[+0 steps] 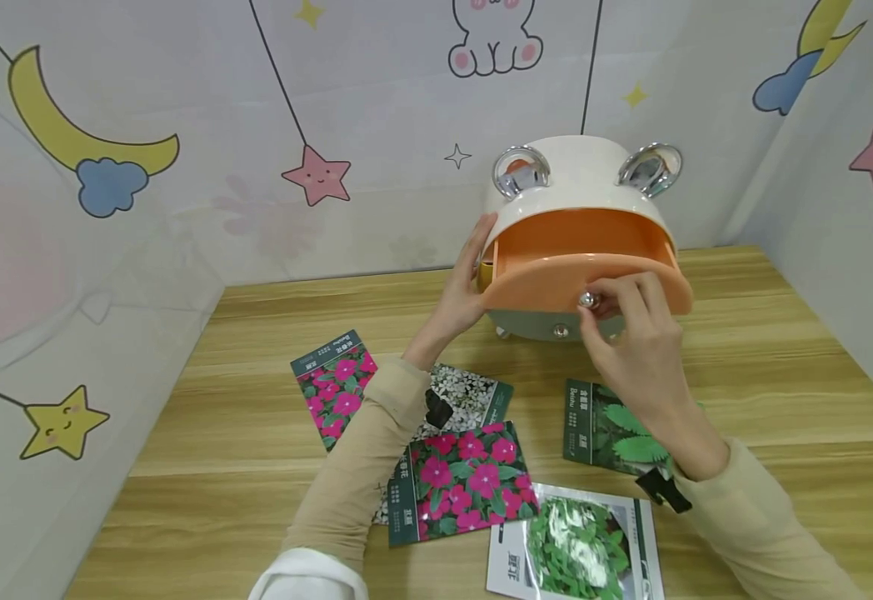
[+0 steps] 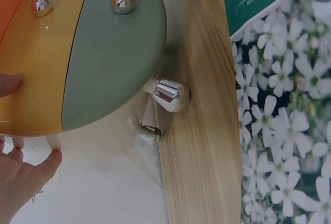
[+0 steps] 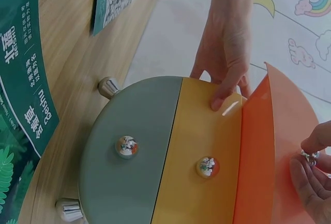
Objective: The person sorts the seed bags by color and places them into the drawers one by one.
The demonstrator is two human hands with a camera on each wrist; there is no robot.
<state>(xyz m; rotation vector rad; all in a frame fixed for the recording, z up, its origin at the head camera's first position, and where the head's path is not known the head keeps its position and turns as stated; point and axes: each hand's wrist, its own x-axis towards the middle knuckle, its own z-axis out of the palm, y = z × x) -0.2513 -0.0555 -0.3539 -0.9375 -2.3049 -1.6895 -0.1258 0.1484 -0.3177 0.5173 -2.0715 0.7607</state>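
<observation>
A small drawer cabinet point(image 1: 586, 171) with a white body and silver ear-like rings stands against the back wall. Its orange top drawer point(image 1: 526, 283) is pulled out; no contents show inside. My right hand point(image 1: 642, 342) pinches the round silver knob point(image 3: 310, 157) of that drawer between thumb and fingers. At the cabinet's left side, my left hand point(image 1: 455, 304) holds the edge. Its thumb rests on the yellow drawer front point(image 3: 204, 141), and the fingers lie along the white side. Below, the green drawer point(image 2: 116, 53) is closed, as is the yellow one.
Seed packets lie on the wooden table point(image 1: 256, 500): pink-flower packets point(image 1: 466, 483), a white-flower packet point(image 2: 284, 120), a green-leaf packet point(image 1: 582, 425) by my right forearm, and a white-bordered packet point(image 1: 575, 546) at the front. A printed cloth wall point(image 1: 391, 108) stands close behind the cabinet.
</observation>
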